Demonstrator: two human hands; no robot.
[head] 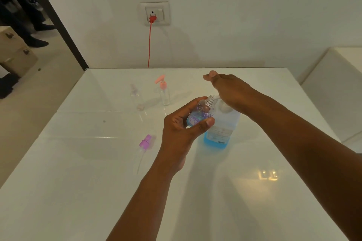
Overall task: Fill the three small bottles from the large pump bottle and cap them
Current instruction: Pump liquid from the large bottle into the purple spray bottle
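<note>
My left hand (184, 123) grips a small clear bottle (201, 113) with a purple-blue print, tilted with its threaded open neck against the nozzle of the large pump bottle (221, 129). That large bottle holds blue liquid low down. My right hand (227, 90) rests palm-down on its pump head, which is hidden beneath it. A purple spray cap (146, 142) with its dip tube lies on the table to the left. Farther back stand a small clear bottle with a pink pump top (164, 92) and another small clear bottle (136, 96).
All of it stands on a glossy white table (78, 162) against a white wall. A red cable (149, 43) hangs from a wall socket behind the far edge. A white unit (337, 88) stands at the right. A person's legs show at the far left.
</note>
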